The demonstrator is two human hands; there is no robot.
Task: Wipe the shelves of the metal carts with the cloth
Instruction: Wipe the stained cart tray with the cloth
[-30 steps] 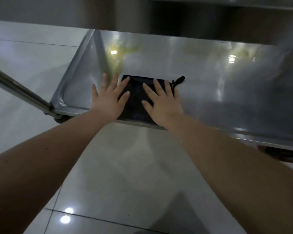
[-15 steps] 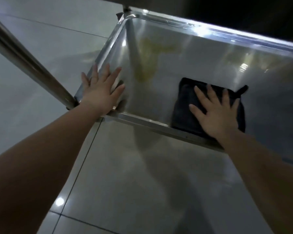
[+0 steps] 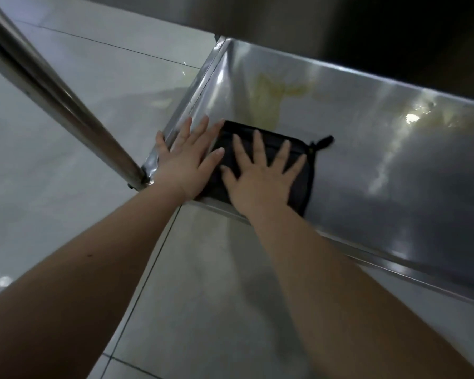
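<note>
A: Fingers first?
B: Right fingers (image 3: 257,149) spread wide, pressed flat on the cloth (image 3: 305,181). Left fingers (image 3: 200,132) straight, loosely fanned, flat over the left corner of the shelf (image 3: 367,160), with the thumb (image 3: 216,155) against the cloth's side.
A: Why flat, no grip?
B: Probably to load the cloth evenly under the right hand (image 3: 260,184) and slide it without bunching. Left hand (image 3: 186,168) likely braced on the shelf by the post (image 3: 52,86), to steady the reach.
A: Cloth's place?
B: Near left corner of the shelf, folded into a dark rectangle, up against the near side, just short of a yellowish stain (image 3: 268,97) further in.
A: Much left?
B: Seemingly most: stain unwiped, smears off to the right.
A: Count?
B: Two hands, both palm down, pinching nothing; one cloth; one shelf; one post; tiled floor (image 3: 203,283) beneath.
</note>
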